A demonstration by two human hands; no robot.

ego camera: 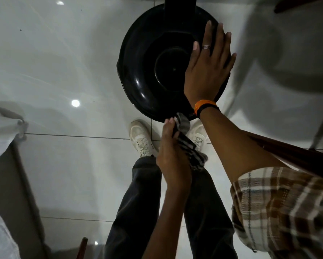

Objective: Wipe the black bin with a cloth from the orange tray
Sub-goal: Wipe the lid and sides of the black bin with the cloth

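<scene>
Head view, black bin (147,75) on glossy white floor tiles (63,165), lamp reflections

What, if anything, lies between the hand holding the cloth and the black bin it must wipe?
Nothing visible does. The left hand grips the striped cloth, whose upper end meets the near rim of the black bin. The right hand lies flat on the bin's top, off to the side, not in the cloth's way.

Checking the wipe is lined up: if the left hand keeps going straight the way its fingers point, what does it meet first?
Probably the near rim of the black bin. The left hand holds the striped cloth, whose tip already overlaps that rim; depth is unclear, so contact can't be confirmed.
</scene>
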